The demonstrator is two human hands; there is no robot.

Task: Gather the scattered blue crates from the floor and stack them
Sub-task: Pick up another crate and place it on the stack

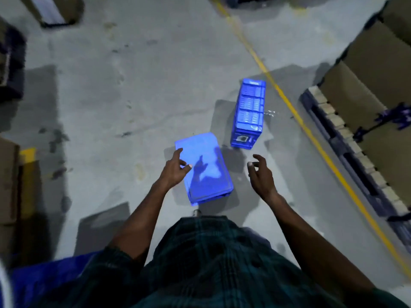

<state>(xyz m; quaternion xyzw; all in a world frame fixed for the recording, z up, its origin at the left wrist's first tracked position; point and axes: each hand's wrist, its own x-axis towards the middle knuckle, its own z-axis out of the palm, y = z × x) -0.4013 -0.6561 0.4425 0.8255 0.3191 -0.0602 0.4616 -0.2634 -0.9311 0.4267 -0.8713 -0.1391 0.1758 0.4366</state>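
While both arms reach forward over the grey concrete floor [138, 90], neither hand holds anything. The left hand [175, 168] hangs with loosely curled fingers above the near-left corner of a blue plastic crate lying with a smooth flat face upward [203, 168]; whether the fingertips touch it cannot be told from this view. The right hand [259, 172] is off to the right of that crate, fingers relaxed and spread, over bare floor. Shadows of the hands fall across the crate's flat face.

A second blue plastic crate with ribbed, slotted walls [250, 114] lies on its side just beyond and to the right, apart from the first. A yellow painted line [295, 112] runs diagonally across the floor past it. Further right, brown cardboard boxes [364, 85] sit on a dark blue pallet [333, 138]. The person wears a dark green checked shirt [218, 263].
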